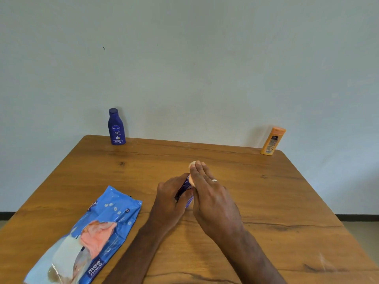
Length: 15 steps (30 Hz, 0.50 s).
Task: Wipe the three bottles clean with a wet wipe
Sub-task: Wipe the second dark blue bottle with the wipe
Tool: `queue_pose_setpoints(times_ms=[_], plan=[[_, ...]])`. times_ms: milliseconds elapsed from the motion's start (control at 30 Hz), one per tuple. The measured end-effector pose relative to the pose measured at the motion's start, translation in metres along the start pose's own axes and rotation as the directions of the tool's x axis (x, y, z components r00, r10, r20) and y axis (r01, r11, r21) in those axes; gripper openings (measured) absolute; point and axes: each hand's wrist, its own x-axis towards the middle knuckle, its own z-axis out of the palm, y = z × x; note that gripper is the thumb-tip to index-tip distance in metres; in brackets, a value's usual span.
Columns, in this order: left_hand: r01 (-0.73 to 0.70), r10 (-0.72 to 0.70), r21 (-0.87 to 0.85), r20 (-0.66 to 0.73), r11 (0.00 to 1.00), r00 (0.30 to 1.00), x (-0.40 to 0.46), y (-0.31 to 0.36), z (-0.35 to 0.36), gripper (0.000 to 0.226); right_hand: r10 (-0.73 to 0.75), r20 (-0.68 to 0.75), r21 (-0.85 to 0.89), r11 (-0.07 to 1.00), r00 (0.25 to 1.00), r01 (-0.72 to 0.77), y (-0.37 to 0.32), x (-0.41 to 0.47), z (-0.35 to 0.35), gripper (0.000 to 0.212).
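Two hands working one bottle (187,188) beside the pack (86,238): left hand (170,198) clamping it steady, right hand (213,199), fingers straight, pressing its cap for wiping.

Wood table (266,201): 2 bottles (116,128), wipes pack (86,238)

A single wide-angle head view looks forward and down from the near edge of the wooden desk (266,201), close above it. The desk fills the lower half of the frame, the pale wall (205,68) the upper half; both forearms enter from the bottom centre.
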Motion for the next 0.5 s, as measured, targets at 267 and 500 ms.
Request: queue_pose_setpoints(times_ms=[267, 500], plan=[[0.012, -0.013, -0.083, -0.015, 0.996, 1.0, 0.001, -0.005, -0.007, 0.023, -0.055, -0.1, 0.286, 0.955, 0.993, 0.082, 0.005, 0.008, 0.007, 0.044], [0.116, -0.121, -0.17, -0.017, 0.979, 0.993, -0.001, -0.014, -0.01, 0.027, 0.303, 0.11, 0.989, 0.06, 0.947, -0.134, 0.015, 0.013, -0.012, 0.025]])
